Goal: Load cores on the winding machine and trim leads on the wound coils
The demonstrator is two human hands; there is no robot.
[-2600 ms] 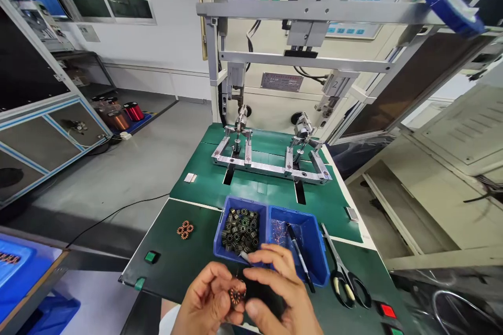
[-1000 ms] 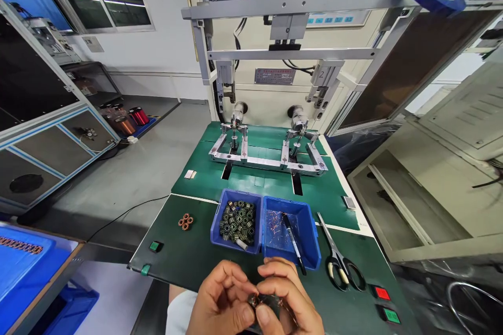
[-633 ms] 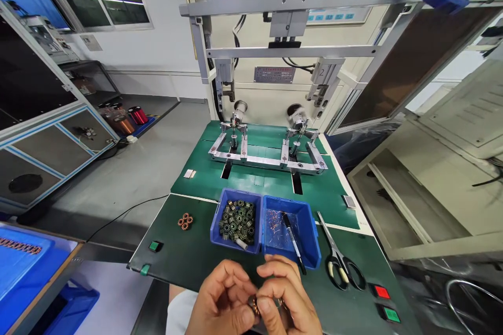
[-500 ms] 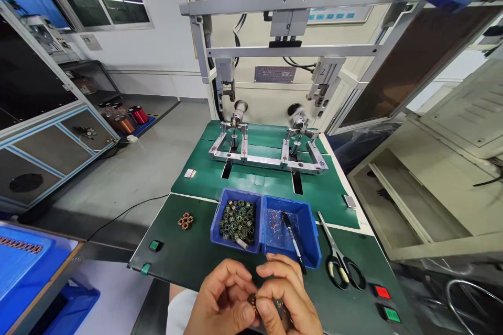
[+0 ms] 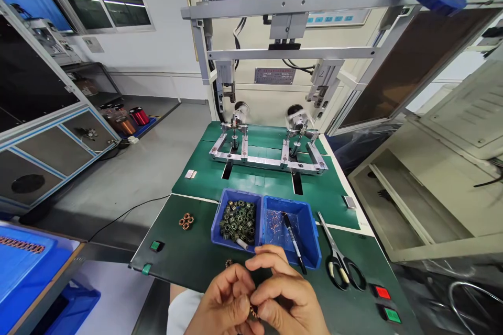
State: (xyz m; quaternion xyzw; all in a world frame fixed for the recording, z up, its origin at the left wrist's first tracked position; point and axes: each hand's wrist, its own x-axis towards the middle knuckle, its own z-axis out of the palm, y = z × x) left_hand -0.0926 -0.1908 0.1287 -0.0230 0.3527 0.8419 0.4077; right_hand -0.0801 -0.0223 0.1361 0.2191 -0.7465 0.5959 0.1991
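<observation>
Close to the front edge of the table, my left hand [image 5: 226, 301] and my right hand [image 5: 288, 293] meet. Their thumbs and fingers are pinched on a small copper-wound stator [image 5: 253, 313], which the fingers partly cover. Just beyond my left hand another wound stator [image 5: 228, 263] shows on the green mat. Farther left lies a cluster of copper-wound stators [image 5: 186, 221]. Past my hands stands a blue bin [image 5: 215, 227] full of dark green unwound cores [image 5: 238, 220], with a white cylindrical piece among them.
A second blue bin [image 5: 314, 241] holds wire scraps and a black pen [image 5: 293, 238]. Scissors [image 5: 340, 259] lie right of it, near red [image 5: 382, 292] and green [image 5: 392, 315] buttons. Behind the bins is a two-station winding fixture [image 5: 267, 161] under a metal frame [image 5: 291, 53].
My right hand has lifted slightly and its fingers have shifted left, still pinching the stator. A wound stator on the mat beyond my left hand has come into view.
</observation>
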